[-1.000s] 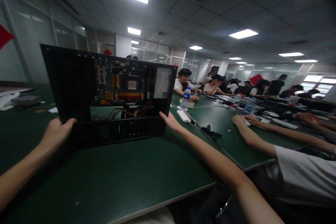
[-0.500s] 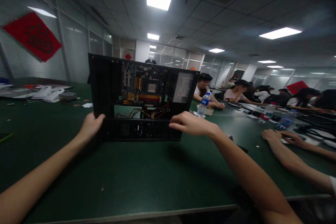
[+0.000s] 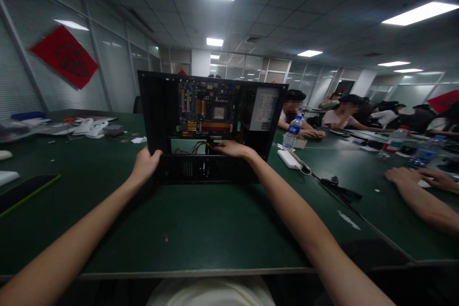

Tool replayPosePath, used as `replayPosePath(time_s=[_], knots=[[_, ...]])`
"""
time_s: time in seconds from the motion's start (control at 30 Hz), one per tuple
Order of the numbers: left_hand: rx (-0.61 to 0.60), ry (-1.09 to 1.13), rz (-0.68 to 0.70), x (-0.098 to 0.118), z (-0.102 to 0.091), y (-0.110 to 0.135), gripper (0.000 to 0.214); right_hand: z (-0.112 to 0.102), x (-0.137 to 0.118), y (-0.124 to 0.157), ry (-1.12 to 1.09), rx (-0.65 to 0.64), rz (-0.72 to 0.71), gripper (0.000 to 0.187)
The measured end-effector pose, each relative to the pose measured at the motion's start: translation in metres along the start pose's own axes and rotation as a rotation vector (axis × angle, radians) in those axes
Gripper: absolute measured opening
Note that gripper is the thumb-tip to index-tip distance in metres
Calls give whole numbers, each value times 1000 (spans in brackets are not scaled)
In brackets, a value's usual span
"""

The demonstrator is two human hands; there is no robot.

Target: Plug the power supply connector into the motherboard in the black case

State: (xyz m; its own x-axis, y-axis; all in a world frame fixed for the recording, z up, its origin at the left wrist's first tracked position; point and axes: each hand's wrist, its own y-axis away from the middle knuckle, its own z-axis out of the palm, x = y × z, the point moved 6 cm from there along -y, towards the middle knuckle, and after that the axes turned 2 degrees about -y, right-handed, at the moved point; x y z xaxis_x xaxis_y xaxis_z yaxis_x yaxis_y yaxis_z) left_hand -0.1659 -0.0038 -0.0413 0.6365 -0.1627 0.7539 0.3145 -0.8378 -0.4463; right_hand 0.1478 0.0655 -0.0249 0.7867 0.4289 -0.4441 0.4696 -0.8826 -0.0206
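A black computer case stands on edge on the green table with its open side facing me. Inside are the motherboard, a labelled power supply at upper right and a bundle of loose cables in the lower opening. My left hand is closed on the case's lower left edge, thumb in front. Through the lower opening reaches my right hand, above the lower frame bar, its fingers curled beside the cables; what they grip is hidden.
A water bottle and a white power bank stand to the right of the case, with black cables nearer. Another person's hands rest at far right. White packaging and a dark mat lie left.
My right hand has moved from the case's lower right frame into the opening by the cables. My left hand keeps its hold. The view has shifted left, so things appear further right.
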Motion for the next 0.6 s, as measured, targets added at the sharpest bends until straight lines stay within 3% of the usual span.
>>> replayPosePath(time_s=[0.2,0.4,0.53,0.6], knots=[[1,-41,15,-2,-2,-5,22,-9,3,1,-363,70,-226,27],[-11,-59,30,1,-1,-4,22,-23,17,7,-1061,304,-320,43],[-17,-82,42,-1,-3,-5,29,-28,6,10,-1358,426,-375,46],[-22,-89,47,-2,-4,-4,32,-32,-8,15,-1400,470,-392,44]])
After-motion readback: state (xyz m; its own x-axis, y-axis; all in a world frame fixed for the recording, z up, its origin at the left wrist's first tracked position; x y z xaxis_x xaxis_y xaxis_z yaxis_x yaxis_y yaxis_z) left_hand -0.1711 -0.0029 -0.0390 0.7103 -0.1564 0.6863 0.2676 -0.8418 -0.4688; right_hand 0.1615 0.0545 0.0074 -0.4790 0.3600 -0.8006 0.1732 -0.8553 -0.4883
